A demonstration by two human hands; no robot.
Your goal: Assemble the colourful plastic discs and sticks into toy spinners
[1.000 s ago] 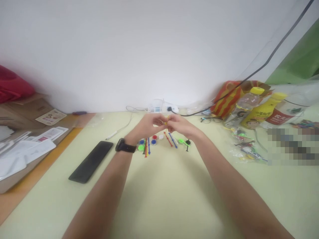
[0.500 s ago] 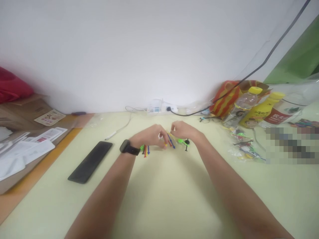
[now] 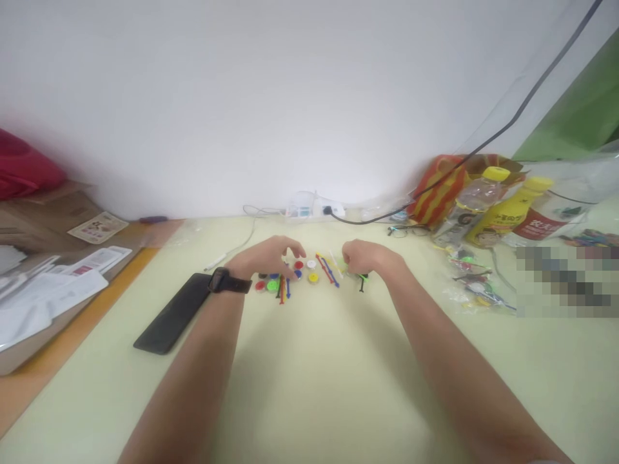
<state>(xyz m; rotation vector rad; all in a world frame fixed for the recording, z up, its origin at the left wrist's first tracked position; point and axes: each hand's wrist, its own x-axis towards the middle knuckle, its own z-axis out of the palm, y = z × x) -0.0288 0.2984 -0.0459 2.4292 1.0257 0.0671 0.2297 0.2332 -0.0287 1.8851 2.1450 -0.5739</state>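
Observation:
My left hand (image 3: 268, 256), with a black watch (image 3: 220, 281) on its wrist, hovers over a cluster of small coloured discs (image 3: 290, 276) and thin coloured sticks (image 3: 327, 268) on the pale yellow table (image 3: 314, 386). Its fingers curl downward toward the discs; whether they pinch one I cannot make out. My right hand (image 3: 365, 256) rests to the right of the sticks, its fingers curled in, next to a green and black piece (image 3: 362, 278). A yellow disc (image 3: 313, 278) lies free between the hands.
A black phone (image 3: 176, 312) lies left of my left arm. White packets and cardboard sit at the far left. A power strip (image 3: 314, 210) with a black cable is at the wall. Bottles (image 3: 503, 216), a striped bag and loose toy parts crowd the right.
Both hands came down from a joined pinch above the table and moved apart. The yellow piece they held now lies on the table between them.

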